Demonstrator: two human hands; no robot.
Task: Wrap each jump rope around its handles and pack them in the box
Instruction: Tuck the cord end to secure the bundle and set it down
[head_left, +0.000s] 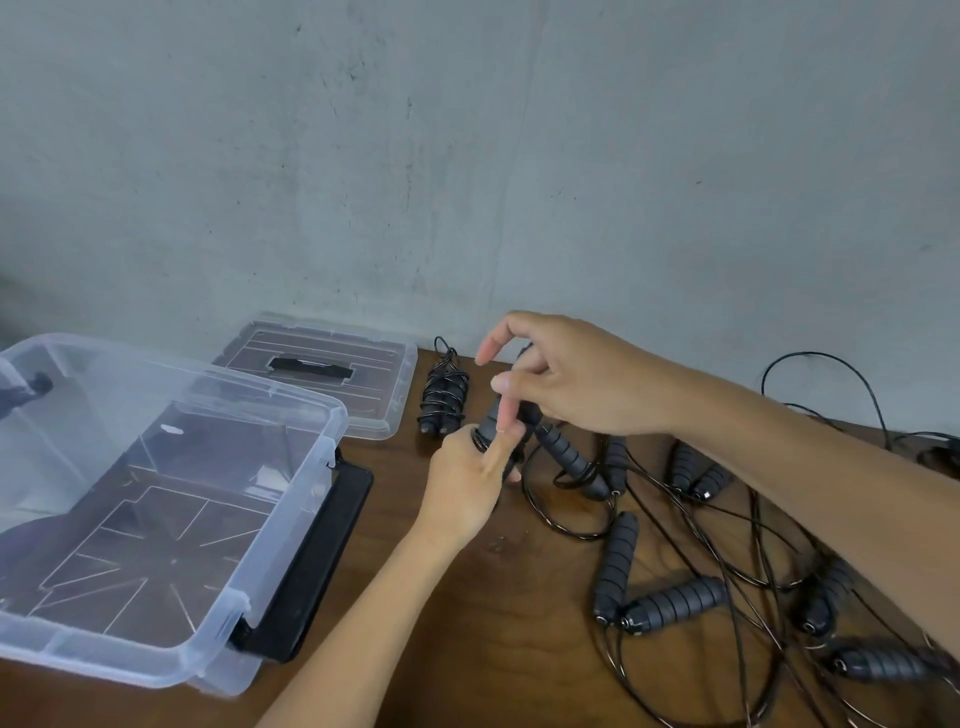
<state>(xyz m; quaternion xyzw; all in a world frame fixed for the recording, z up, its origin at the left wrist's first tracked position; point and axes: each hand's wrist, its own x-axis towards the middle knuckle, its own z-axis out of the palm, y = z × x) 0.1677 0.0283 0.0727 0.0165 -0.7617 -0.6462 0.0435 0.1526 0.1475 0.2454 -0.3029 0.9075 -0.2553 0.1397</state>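
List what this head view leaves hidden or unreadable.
- Handles gripped by the left hand: mostly covered by both hands; wrap count unreadable.
- Right hand: whether it pinches the cord is unclear.
- Loose ropes: cut off at the right and bottom edges.
- Box: left part out of frame.

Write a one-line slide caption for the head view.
Left hand grips a jump rope's handles while the right hand winds the cord, beside an open clear box.
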